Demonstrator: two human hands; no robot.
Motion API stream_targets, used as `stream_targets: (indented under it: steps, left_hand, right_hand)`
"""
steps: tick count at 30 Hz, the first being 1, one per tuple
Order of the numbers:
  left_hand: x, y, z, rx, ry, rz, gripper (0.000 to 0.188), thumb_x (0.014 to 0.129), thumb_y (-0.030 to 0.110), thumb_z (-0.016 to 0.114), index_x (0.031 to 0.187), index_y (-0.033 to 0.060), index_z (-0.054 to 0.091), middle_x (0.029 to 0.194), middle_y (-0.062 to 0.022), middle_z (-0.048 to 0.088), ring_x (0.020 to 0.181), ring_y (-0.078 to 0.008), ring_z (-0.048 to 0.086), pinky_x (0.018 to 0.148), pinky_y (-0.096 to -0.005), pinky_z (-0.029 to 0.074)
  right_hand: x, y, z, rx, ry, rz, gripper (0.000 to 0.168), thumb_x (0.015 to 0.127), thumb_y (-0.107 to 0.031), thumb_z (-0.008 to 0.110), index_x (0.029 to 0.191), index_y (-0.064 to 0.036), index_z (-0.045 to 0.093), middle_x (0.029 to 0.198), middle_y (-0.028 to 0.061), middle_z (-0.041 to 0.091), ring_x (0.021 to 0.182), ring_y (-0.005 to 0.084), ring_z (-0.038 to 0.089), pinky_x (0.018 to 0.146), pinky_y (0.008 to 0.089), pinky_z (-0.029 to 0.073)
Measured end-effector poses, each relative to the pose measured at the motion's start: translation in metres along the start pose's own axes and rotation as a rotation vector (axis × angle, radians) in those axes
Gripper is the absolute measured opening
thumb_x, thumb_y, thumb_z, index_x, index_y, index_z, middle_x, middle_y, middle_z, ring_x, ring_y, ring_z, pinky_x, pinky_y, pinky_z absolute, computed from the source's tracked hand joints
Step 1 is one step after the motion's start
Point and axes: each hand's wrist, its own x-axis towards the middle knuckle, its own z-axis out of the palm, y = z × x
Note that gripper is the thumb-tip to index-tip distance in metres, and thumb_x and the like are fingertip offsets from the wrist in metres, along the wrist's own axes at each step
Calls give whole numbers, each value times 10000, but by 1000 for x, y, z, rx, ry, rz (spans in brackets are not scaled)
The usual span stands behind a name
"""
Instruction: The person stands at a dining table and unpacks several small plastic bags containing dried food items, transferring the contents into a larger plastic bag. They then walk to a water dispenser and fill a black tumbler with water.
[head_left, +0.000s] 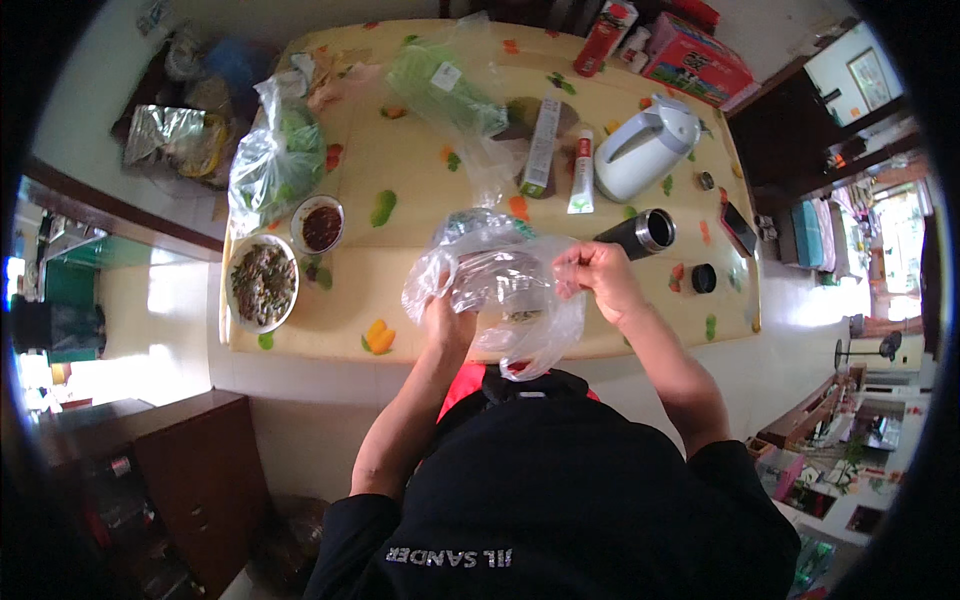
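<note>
A clear plastic bag (499, 285) is spread between my two hands over the near edge of the table. My left hand (448, 319) grips the bag's left side. Pinched in my right hand (596, 277) is its right upper edge. Some small dark bits (525, 315) show through the film, but what they are I cannot tell. Just beyond my hands lies another crumpled clear bag (480, 225) with something greenish in it. An open black vacuum flask (645, 232) lies on its side or leans past my right hand.
At left are a bowl of chopped food (262, 283), a bowl of dark sauce (322, 225) and a bag of greens (281, 157). Farther back lie a green bag (450, 82), a long carton (541, 146) and a tube (582, 172). A white jug (649, 146), black cap (703, 278) and phone (738, 229) stand right.
</note>
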Motion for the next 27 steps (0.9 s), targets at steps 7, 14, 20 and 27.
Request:
stream_targets:
  steps: [7,14,20,27]
  left_hand:
    - [15,-3,-24,-138,-72,-160,292,889,195,473,1103,12,549,1089,-95,579,982,-260,552,843,-391,458]
    - [13,-3,-18,-211,-222,-288,267,896,163,446,1108,29,539,1115,-100,568,1049,-246,518,937,-367,402]
    - [3,0,-18,-54,-208,-168,257,874,138,499,1104,35,552,1113,-81,569,1042,-220,524,921,-358,421]
    - [6,-2,-18,1150,-389,410,321,848,138,549,1151,40,513,1113,-75,565,1043,-196,523,895,-340,435]
  right_hand:
    - [-12,-58,-76,-341,356,-276,77,804,-28,567,821,30,615,687,72,615,575,122,598,535,223,481]
    - [2,-55,-126,-1043,437,-282,96,746,-15,571,823,-4,628,690,105,624,624,212,615,580,310,480]
    - [-7,-59,-103,-1153,451,-457,158,741,-38,611,897,-21,633,878,129,632,747,287,617,673,331,490]
    - [-53,-69,15,-889,-195,-791,184,762,21,567,932,-7,631,974,108,620,926,220,597,784,308,486]
